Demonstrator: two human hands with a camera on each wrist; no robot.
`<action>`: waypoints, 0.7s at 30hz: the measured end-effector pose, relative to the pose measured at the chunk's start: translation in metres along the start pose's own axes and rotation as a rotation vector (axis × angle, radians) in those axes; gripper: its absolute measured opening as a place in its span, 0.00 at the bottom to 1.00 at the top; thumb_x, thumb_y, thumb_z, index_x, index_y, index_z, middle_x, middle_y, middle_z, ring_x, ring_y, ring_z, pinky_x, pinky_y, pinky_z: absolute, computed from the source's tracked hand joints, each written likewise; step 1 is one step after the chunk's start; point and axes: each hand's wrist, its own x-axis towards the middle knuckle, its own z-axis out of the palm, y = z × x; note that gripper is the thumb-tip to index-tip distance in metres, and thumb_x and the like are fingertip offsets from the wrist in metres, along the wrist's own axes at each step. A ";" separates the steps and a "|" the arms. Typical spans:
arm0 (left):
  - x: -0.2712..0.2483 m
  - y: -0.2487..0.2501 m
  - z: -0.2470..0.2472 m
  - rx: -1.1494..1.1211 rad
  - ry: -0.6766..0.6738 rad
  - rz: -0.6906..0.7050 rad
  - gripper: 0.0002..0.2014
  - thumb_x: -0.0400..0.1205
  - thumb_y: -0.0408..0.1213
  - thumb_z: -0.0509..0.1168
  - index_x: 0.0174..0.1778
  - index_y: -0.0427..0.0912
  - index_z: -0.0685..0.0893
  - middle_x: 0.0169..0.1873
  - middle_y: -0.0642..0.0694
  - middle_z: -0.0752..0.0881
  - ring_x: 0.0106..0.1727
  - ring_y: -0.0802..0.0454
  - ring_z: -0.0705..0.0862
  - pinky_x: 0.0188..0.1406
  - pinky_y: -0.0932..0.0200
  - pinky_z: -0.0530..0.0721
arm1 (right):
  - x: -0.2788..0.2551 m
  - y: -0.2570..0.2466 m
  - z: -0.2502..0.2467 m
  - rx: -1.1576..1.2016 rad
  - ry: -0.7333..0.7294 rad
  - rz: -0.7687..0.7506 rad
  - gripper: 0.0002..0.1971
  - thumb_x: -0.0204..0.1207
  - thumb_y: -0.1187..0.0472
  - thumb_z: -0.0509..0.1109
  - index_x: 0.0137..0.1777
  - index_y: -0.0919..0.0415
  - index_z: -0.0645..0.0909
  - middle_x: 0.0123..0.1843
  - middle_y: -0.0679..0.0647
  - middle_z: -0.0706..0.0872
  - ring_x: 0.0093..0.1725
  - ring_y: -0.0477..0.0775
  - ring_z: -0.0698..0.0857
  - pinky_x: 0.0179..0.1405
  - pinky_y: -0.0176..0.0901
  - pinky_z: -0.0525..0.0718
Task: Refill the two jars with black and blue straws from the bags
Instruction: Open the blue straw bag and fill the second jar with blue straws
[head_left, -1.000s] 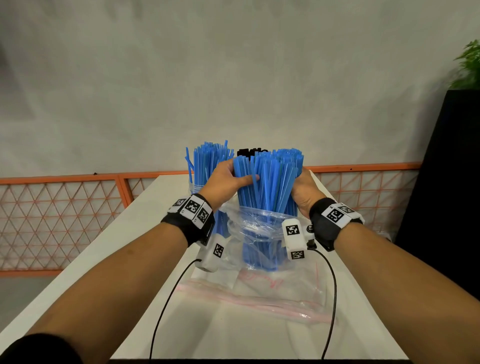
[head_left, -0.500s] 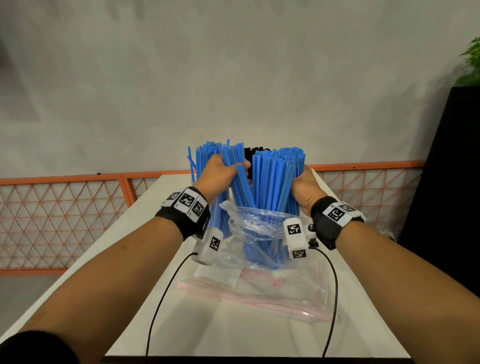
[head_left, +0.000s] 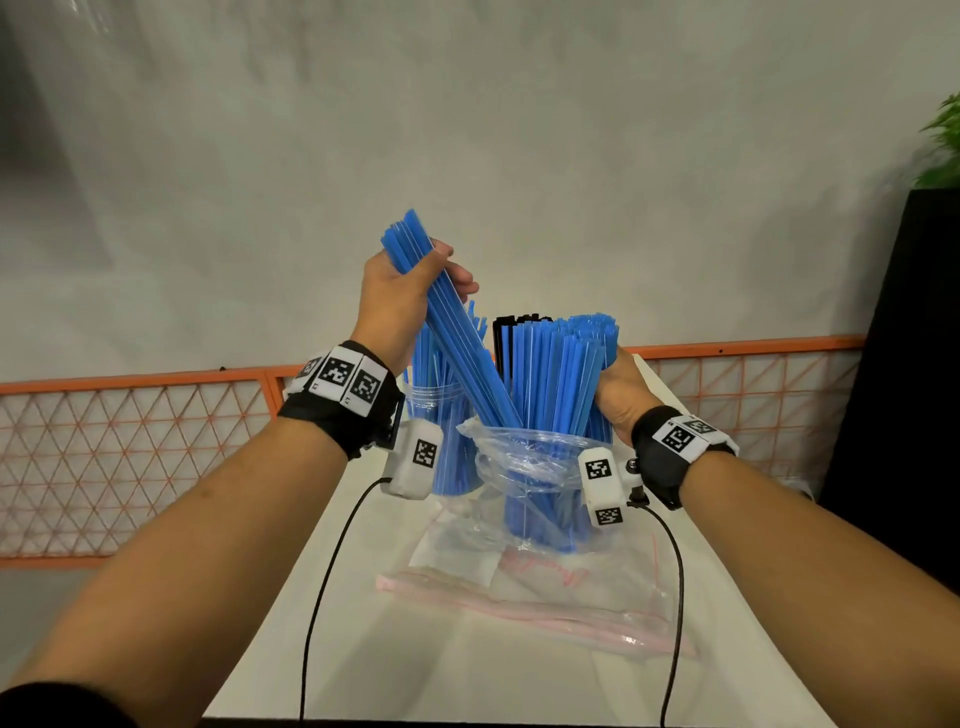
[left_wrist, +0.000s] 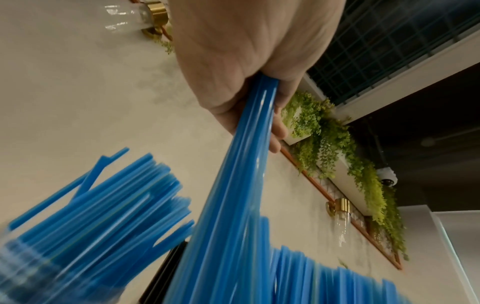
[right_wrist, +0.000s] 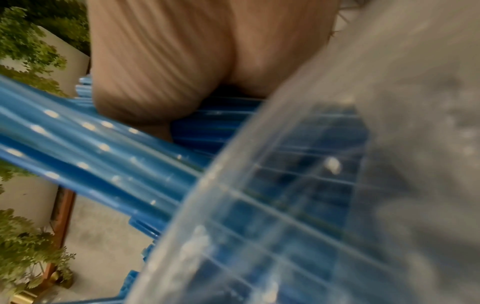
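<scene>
The left hand has its fingers curled tight round a tilted bundle of blue straws, its lower end in the clear bag on the white counter. The right hand grips the bag's remaining straws. A jar of blue straws stands just left.

Tilted blue straws rising from clear bag.

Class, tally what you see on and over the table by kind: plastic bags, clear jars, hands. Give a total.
Plastic bags: 2, the upright bag of blue straws and the flat bag.
Clear jars: 1, the jar; whatever holds the black straws is hidden.
Hands: 2, left hand, right hand.
Total: 5.
</scene>
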 end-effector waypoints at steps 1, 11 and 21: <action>0.001 0.006 -0.002 0.002 0.010 0.022 0.03 0.86 0.32 0.64 0.48 0.38 0.80 0.36 0.38 0.89 0.44 0.35 0.91 0.50 0.43 0.90 | 0.000 0.000 0.000 0.000 -0.001 0.000 0.14 0.77 0.62 0.71 0.61 0.66 0.79 0.55 0.64 0.88 0.56 0.63 0.87 0.59 0.62 0.85; 0.008 0.036 -0.023 0.034 0.042 0.079 0.03 0.86 0.31 0.61 0.47 0.40 0.78 0.37 0.37 0.88 0.44 0.36 0.90 0.53 0.37 0.89 | 0.001 -0.001 0.001 -0.018 0.019 0.014 0.13 0.79 0.58 0.69 0.58 0.66 0.80 0.52 0.62 0.89 0.54 0.63 0.87 0.55 0.58 0.87; -0.031 -0.042 -0.033 0.161 -0.035 -0.096 0.06 0.87 0.29 0.61 0.44 0.39 0.78 0.27 0.42 0.83 0.31 0.44 0.85 0.38 0.52 0.88 | -0.003 -0.004 0.001 0.004 0.033 0.038 0.14 0.79 0.61 0.68 0.61 0.68 0.78 0.57 0.68 0.87 0.55 0.65 0.87 0.57 0.62 0.86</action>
